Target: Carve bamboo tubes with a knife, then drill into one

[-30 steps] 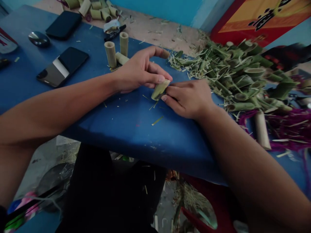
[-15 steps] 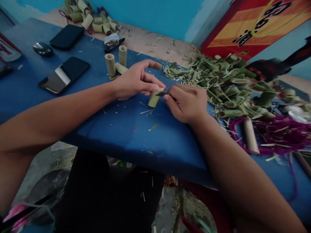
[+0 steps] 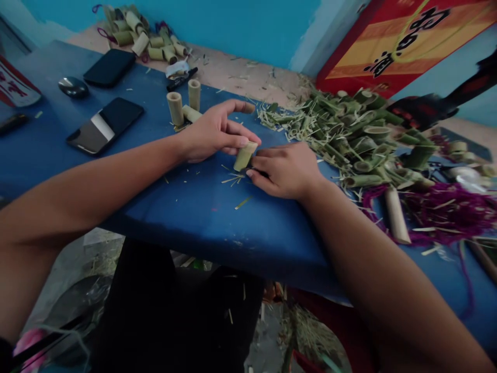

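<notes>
My left hand (image 3: 217, 129) pinches the top of a short bamboo tube (image 3: 244, 157) between thumb and fingers, and the tube leans slightly on the blue table (image 3: 186, 207). Beside it, my right hand (image 3: 285, 170) is closed on a knife, whose blade is mostly hidden now at the tube's lower right side. Thin green shavings (image 3: 233, 178) lie on the table under the tube. Just behind my left hand stand two bamboo tubes (image 3: 176, 109), and another tube (image 3: 191, 113) lies on its side.
A heap of bamboo offcuts and shavings (image 3: 361, 129) covers the back right, with purple yarn (image 3: 450, 212) and a pale stick (image 3: 397, 215) nearer me. At left are a phone (image 3: 104, 126), a black flat case (image 3: 109, 67) and a mouse (image 3: 73, 87). More tubes (image 3: 142, 44) pile by the wall.
My right hand has slid down along the tube toward the table, and the blade that showed near its top is now mostly hidden. My left hand keeps its pinch.
</notes>
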The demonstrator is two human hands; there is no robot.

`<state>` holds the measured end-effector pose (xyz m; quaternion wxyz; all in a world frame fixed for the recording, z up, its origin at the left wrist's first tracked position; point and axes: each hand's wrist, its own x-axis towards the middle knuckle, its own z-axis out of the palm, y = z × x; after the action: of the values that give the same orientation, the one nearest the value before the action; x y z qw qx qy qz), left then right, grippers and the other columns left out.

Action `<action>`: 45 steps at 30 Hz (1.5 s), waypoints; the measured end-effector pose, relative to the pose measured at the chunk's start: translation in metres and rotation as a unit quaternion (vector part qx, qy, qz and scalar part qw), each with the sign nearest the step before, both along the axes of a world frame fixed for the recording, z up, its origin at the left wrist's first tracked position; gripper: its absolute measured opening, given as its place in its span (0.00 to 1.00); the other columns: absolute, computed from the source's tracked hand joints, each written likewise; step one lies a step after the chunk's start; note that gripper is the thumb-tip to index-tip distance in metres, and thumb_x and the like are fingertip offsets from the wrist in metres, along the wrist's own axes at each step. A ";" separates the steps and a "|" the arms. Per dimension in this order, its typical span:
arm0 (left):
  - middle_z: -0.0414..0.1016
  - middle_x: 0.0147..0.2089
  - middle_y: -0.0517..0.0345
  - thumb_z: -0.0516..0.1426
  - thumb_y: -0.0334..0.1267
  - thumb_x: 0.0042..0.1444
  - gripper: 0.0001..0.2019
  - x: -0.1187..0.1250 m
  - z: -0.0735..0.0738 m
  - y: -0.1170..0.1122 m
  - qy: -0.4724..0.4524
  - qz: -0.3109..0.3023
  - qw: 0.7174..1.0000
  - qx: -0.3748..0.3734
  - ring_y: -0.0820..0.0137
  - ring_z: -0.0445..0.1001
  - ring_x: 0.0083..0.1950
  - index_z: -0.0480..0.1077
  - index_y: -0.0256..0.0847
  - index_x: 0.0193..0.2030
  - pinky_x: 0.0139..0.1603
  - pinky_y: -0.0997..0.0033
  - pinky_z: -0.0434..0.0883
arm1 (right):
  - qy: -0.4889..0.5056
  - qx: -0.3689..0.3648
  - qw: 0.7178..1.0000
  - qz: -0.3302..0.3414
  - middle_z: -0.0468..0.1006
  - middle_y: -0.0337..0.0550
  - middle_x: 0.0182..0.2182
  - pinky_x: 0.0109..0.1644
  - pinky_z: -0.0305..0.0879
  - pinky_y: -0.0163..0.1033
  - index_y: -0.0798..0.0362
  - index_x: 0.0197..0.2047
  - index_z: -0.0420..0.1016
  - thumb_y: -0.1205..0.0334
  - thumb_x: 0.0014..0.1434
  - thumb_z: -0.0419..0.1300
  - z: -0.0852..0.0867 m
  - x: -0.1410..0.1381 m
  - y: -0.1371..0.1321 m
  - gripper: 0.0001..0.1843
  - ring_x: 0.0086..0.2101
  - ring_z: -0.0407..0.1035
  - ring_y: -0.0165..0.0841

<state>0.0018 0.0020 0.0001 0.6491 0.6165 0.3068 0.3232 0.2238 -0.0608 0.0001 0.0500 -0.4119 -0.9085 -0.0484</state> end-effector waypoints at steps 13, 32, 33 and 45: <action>0.87 0.50 0.43 0.71 0.28 0.51 0.36 -0.005 0.006 -0.003 -0.012 -0.040 0.999 -0.016 0.59 0.86 0.53 0.64 0.37 0.65 0.53 0.64 0.79 | 0.114 0.069 0.989 -0.057 0.74 0.46 0.28 0.36 0.54 0.43 0.49 0.34 0.75 0.51 0.68 0.48 0.001 0.010 -0.003 0.19 0.30 0.67 0.38; 0.87 0.47 0.42 0.73 0.29 0.49 0.40 -0.004 0.005 -0.004 0.012 -0.023 1.000 0.005 0.58 0.87 0.50 0.64 0.35 0.68 0.54 0.60 0.81 | 0.062 0.025 0.996 -0.060 0.79 0.47 0.30 0.32 0.45 0.43 0.49 0.38 0.78 0.48 0.70 0.45 0.002 0.007 0.004 0.24 0.30 0.68 0.39; 0.87 0.47 0.42 0.73 0.30 0.49 0.40 -0.004 0.005 -0.004 0.013 -0.021 1.000 0.006 0.58 0.86 0.51 0.64 0.35 0.68 0.54 0.60 0.81 | 0.052 0.020 0.997 -0.054 0.80 0.47 0.30 0.32 0.44 0.43 0.49 0.38 0.79 0.48 0.70 0.46 0.001 0.006 0.004 0.23 0.30 0.68 0.39; 0.87 0.49 0.47 0.73 0.36 0.50 0.26 -0.008 -0.002 0.006 0.008 -0.056 0.997 0.061 0.58 0.86 0.51 0.67 0.39 0.52 0.53 0.56 0.81 | 0.077 0.068 0.994 -0.026 0.74 0.44 0.25 0.31 0.44 0.42 0.50 0.31 0.76 0.46 0.67 0.49 -0.009 0.012 0.001 0.22 0.25 0.61 0.34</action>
<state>-0.0058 0.0078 -0.0023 0.6246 0.6738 0.2570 0.2997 0.2361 -0.0597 -0.0087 0.1463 -0.4339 -0.8854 -0.0793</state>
